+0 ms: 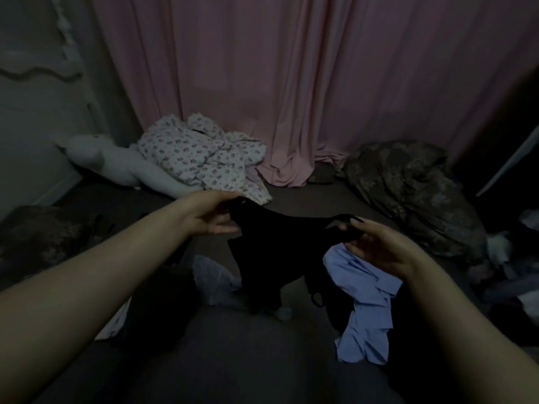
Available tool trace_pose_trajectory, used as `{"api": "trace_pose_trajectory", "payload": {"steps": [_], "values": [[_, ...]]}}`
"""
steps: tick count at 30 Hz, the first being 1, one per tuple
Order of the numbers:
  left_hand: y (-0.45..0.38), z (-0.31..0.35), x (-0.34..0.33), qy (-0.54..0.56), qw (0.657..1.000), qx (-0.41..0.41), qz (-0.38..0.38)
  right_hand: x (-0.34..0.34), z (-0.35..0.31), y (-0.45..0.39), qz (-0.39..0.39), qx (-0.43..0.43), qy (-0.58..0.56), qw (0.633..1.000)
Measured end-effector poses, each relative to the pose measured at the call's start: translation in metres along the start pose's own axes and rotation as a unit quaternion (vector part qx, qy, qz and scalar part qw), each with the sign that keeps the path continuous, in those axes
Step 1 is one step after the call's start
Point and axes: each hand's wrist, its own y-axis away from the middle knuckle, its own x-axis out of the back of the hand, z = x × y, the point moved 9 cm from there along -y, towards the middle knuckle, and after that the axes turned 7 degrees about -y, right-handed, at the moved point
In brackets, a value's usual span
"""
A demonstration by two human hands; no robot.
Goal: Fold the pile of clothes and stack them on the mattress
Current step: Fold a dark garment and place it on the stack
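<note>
Black top hangs between our two hands above the mattress, its upper edge stretched roughly left to right and its body drooping straight down toward the dark sheet. Our left hand pinches one upper corner, thumb over the cloth and fingers beneath; our right hand pinches the other corner by what looks like a thin strap, fingers curled round it. So each grip is closed on the garment, neither one released.

The left corner sits a little higher and farther from us than the right, so the top edge slopes down toward the right. The long axis of the garment runs downward from that edge, and its lower hem touches or nearly touches the mattress; in this dim light we cannot tell which.

Just below our right hand lies a crumpled light blue shirt, close beside the hanging cloth, and a pale garment lies to the left of it. We judge that laying the top flat calls for the bare stretch of mattress nearest us, between those two.
</note>
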Motion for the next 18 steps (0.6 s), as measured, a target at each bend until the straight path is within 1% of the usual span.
{"api": "trace_pose_trajectory", "payload": {"steps": [2,3,6,7,11,13,16,18], "values": [[-0.003,0.012,-0.001,0.080,0.997,-0.009,-0.014,-0.002,-0.009,-0.004,0.003,-0.003,-0.025,1.000],[-0.004,0.019,-0.001,0.086,0.996,-0.016,-0.011,-0.003,-0.011,-0.006,0.005,-0.010,-0.046,0.999],[-0.004,0.032,0.000,-0.005,1.000,-0.020,0.012,-0.005,-0.017,-0.016,0.024,-0.042,-0.071,0.996],[-0.005,0.035,0.000,-0.013,1.000,-0.022,0.016,-0.006,-0.019,-0.019,0.034,-0.047,-0.072,0.996],[-0.016,0.051,0.002,0.065,0.995,-0.077,0.022,-0.013,-0.028,-0.033,0.060,-0.036,-0.096,0.993],[-0.022,0.055,0.006,0.065,0.994,-0.084,0.031,-0.018,-0.030,-0.042,0.074,-0.038,-0.121,0.989],[-0.032,0.058,0.015,0.050,0.995,-0.072,0.048,-0.022,-0.030,-0.059,0.105,-0.045,-0.149,0.982],[-0.040,0.061,0.023,0.048,0.995,-0.068,0.059,-0.028,-0.030,-0.072,0.106,-0.043,-0.158,0.981]]}}
